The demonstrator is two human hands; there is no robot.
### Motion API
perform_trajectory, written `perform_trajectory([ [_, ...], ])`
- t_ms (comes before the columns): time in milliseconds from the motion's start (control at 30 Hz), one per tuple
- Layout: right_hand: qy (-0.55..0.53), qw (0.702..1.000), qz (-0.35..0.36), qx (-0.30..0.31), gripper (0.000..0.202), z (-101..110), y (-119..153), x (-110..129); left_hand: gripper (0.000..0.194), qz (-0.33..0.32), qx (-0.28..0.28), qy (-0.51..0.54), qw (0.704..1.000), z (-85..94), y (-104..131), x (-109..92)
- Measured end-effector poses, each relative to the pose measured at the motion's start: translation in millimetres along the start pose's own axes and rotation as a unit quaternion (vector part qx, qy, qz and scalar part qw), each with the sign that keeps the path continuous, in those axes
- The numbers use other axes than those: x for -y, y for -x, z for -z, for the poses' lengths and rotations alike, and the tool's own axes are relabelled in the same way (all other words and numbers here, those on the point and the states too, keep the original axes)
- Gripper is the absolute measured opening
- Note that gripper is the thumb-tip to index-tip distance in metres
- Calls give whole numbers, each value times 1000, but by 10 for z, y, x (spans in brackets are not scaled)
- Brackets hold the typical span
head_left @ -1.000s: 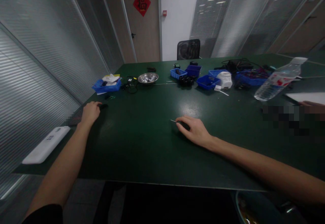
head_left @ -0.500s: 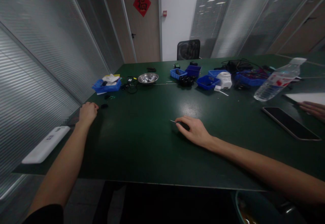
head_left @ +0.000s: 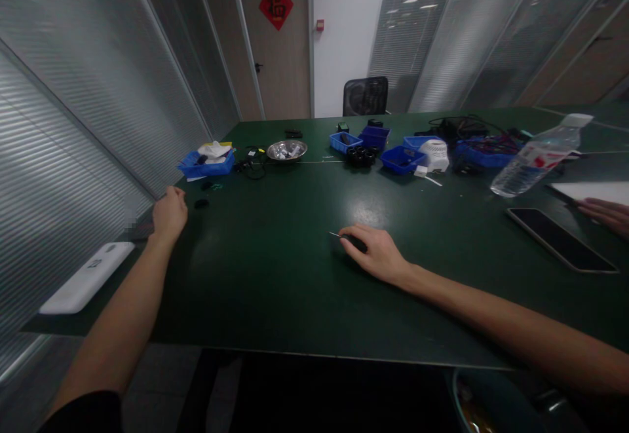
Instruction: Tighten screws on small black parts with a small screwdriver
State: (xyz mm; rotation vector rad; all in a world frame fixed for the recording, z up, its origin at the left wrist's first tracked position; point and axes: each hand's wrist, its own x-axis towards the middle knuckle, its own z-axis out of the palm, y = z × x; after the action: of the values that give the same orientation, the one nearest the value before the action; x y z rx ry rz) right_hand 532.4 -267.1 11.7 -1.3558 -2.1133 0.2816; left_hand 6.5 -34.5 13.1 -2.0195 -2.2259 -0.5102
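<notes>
Dark-handled tool [head_left: 354,242] in the right hand [head_left: 372,251], nearer than the metal bowl [head_left: 286,151]

It lies on the near side of the bowl and to its right, its thin metal shaft [head_left: 335,234] pointing left. It looks light and stiff, likely easy to control by the handle; the slim shaft (probably a poorer grip) seems best left free. The right fingers curl around the handle, drawn in snugly, with the hand palm-down and low over the desk [head_left: 265,276], its forearm reaching in from the lower right.

Left of the bowl and nearer than it, the left hand [head_left: 170,215] has its fingers bent and bunched at the end of an outstretched arm; whether they pinch anything, I cannot tell. A small black piece [head_left: 201,204] sits near that hand, on its bowl side, apart from the fingers.
</notes>
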Motion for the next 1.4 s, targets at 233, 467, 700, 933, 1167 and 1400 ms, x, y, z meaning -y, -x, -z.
perform_trajectory([
  [233, 1, 1000, 5, 1, 30, -5, 0, -18, 23, -16, -76, 86, 993, -79, -53, 49],
  [467, 1, 1000, -6, 11, 31, 13, -5, 7, 24, 6, -66, 188, 980, -27, -43, -32],
  [700, -2, 1000, -7, 14, 31, 16, -2, 7, 25, -28, -55, 152, 986, -40, -76, -11],
  [933, 0, 1000, -7, 13, 31, 24, 0, 18, 29, -18, -71, 140, 987, -208, -134, 37],
  [1167, 2, 1000, -9, 14, 31, 14, 2, 8, 34, 26, -53, 179, 982, -328, -167, 80],
  [1400, 1, 1000, -9, 17, 31, 23, -3, 21, 31, 24, -46, 196, 979, -309, -120, 0],
])
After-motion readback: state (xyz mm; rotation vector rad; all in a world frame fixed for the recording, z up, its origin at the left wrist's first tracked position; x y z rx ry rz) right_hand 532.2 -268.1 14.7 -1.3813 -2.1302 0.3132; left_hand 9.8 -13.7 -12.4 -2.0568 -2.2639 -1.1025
